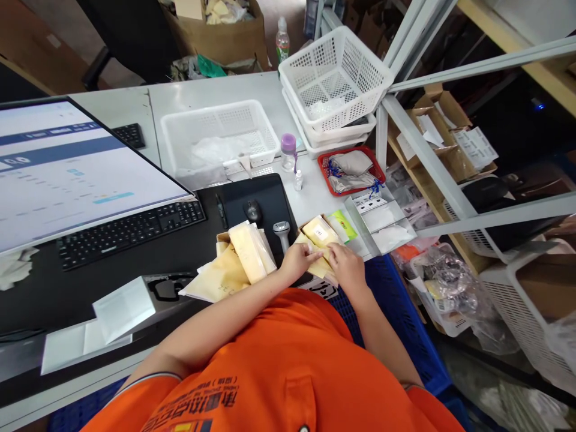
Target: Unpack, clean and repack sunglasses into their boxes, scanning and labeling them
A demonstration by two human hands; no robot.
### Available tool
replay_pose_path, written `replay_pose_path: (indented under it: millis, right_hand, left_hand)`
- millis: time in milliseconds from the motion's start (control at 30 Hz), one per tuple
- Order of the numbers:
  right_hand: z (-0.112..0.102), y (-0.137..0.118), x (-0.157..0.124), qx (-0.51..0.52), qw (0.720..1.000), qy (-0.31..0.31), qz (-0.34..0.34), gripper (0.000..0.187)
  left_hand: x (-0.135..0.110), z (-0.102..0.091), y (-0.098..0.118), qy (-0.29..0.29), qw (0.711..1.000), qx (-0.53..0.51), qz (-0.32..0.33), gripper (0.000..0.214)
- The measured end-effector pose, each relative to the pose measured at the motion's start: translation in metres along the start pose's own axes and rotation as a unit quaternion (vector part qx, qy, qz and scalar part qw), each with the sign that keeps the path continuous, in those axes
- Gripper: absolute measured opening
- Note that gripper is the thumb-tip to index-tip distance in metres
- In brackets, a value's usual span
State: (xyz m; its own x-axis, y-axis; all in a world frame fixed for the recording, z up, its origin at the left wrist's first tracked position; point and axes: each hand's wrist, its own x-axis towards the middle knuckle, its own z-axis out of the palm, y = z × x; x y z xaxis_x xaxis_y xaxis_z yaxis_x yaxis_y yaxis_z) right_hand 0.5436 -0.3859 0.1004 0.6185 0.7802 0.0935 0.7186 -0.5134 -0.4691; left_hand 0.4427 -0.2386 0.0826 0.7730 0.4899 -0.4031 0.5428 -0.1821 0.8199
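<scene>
My left hand (297, 261) and my right hand (348, 267) are close together at the table's front edge. The fingers of both are pinched on a pale yellow envelope (315, 264). Just behind it lies another yellow envelope (320, 231) with a white label, in what looks like an open cardboard box. To the left of my left hand stands a pile of yellow envelopes (250, 252), the front one with handwriting. A handheld barcode scanner (282, 229) rests on the black mat between the pile and the box. My fingers cover part of the held envelope.
A monitor (76, 174), keyboard (135, 234) and mouse (252, 210) occupy the left. White baskets (335, 78) and a red basket (320, 161) with grey pouches stand behind. A purple-lidded bottle (288, 157) is near them. Metal shelf posts (432, 162) rise at right, above a blue crate (418, 342).
</scene>
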Motion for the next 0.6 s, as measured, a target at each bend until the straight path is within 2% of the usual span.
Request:
replay_pose_path:
  millis: [133,233,333,433,600]
  right_hand:
    - [-0.012,0.000,0.010,-0.037,0.999,0.008,0.001,0.023]
    - [-0.012,-0.010,0.001,-0.056,0.998,0.000,0.016,0.025]
    - [-0.004,-0.020,-0.018,-0.060,0.997,-0.026,0.032,0.025]
    - [0.009,-0.021,-0.028,-0.038,0.997,-0.057,0.033,0.027]
    - [0.031,0.000,-0.013,0.022,0.997,-0.073,0.021,0.025]
  left_hand:
    - [-0.004,-0.007,0.013,0.005,0.999,0.039,0.015,0.036]
    - [-0.009,-0.011,0.020,0.021,0.997,0.067,0.016,0.033]
    - [-0.012,-0.011,0.024,0.026,0.996,0.083,0.010,0.032]
    - [-0.015,-0.009,0.024,0.016,0.996,0.089,0.008,0.031]
    - [-0.017,-0.002,0.022,-0.025,0.996,0.085,0.015,0.034]
